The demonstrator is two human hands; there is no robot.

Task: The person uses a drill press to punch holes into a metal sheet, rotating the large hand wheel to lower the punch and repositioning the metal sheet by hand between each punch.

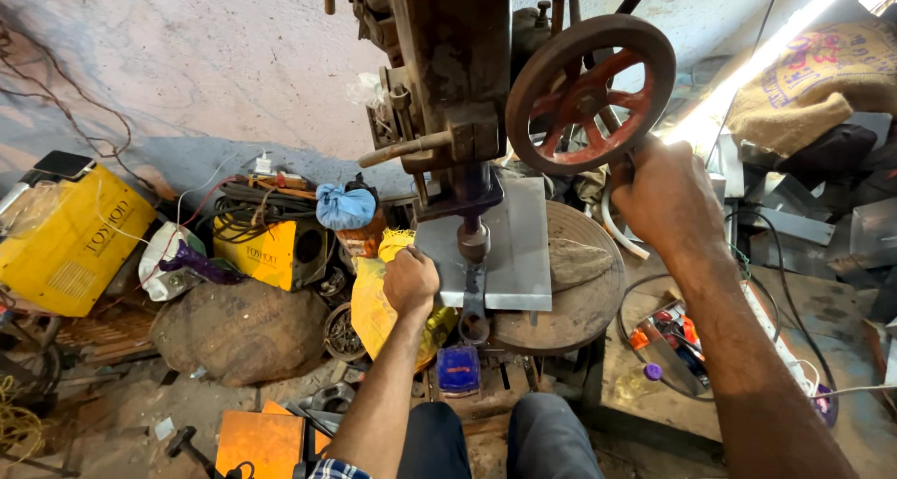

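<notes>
Metal plate (509, 245): flat, grey, rectangular, under drill (473, 241).

The left hand (410, 280) presses the metal sheet (512, 245) under the drill chuck (474, 241); the right hand (665, 194) grips the handwheel (590, 93).

Well off to the left of your left hand's fingers (411, 278) sits a yellow box (70, 241) with dark lettering on its side, and a smaller yellow box (271, 253) with a printed label stands nearer those fingers. Up and to the right of your right hand's fingers (654, 194) lies a tan sack (822, 82) printed in red and purple. Below your left fingers, near your knees, lies a flat orange package (260, 442).
</notes>
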